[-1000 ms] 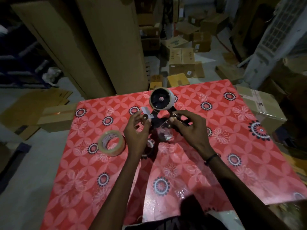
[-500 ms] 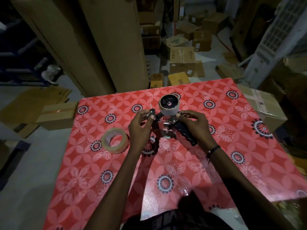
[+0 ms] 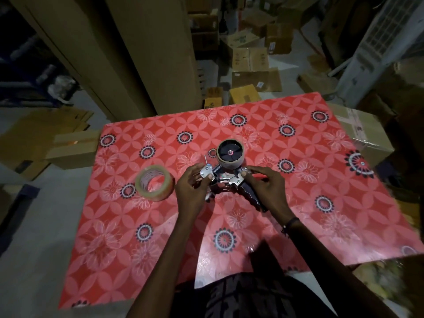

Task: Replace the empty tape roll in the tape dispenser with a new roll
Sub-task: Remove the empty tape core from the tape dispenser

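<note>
The tape dispenser (image 3: 226, 180) lies on the red flowered table (image 3: 298, 203), black handle pointing toward me and to the right. An empty cardboard tape core (image 3: 230, 154) sits on its black wheel at the far end. My left hand (image 3: 191, 189) pinches the dispenser's metal front plate on the left. My right hand (image 3: 263, 187) grips the metal frame above the handle. A new roll of clear tape (image 3: 154, 182) lies flat on the table, a hand's width left of my left hand.
Tall cardboard sheets (image 3: 137, 53) lean behind the table's far left corner. Several cardboard boxes (image 3: 252, 65) litter the floor beyond the table, and one box (image 3: 364, 134) stands against its right edge. Another box (image 3: 73, 150) lies left of the table.
The dispenser came down from a raised position to rest on the table. My hands shifted with it, still holding both ends. The view tilted further downward.
</note>
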A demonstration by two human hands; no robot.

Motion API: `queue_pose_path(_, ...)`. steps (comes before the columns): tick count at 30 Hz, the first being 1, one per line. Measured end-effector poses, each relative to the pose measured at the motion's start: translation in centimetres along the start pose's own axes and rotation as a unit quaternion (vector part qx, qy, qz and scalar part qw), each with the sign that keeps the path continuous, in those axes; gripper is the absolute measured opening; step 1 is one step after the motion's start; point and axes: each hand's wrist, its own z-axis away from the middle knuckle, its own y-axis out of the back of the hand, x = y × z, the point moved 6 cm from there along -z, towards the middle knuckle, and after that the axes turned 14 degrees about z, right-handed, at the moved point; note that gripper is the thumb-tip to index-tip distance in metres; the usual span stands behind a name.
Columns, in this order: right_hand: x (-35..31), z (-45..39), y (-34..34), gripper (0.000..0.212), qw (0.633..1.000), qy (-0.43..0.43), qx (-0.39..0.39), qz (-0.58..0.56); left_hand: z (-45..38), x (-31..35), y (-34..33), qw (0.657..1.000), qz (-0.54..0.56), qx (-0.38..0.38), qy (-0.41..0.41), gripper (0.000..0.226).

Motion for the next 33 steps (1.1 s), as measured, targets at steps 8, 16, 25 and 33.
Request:
queue_pose_path(8, 0.5, 1.5, 1.0, 0.018, 0.999, 0.017, 0.0, 0.033, 2.3, -1.0, -0.3, 1.0, -0.022, 0.01, 0.001, 0.035)
queue_pose_path(16, 0.5, 1.5, 1.5, 0.015, 0.993, 0.052, -0.002, 0.103, 4.0, -1.4, -0.8, 1.0, -0.011, 0.017, 0.018, 0.03)
queue_pose_path(25, 0.8, -0.2, 2.1, 0.018, 0.993, 0.045, -0.051, 0.094, 5.0, -0.8, -1.3, 0.999, -0.013, 0.032, 0.016, 0.03)
queue_pose_path(33, -0.9, -4.1, 1.0, 0.041, 0.993, 0.027, -0.028, 0.116, -2.2, 0.7, -1.6, 0.993, -0.103, 0.03, -0.047, 0.033)
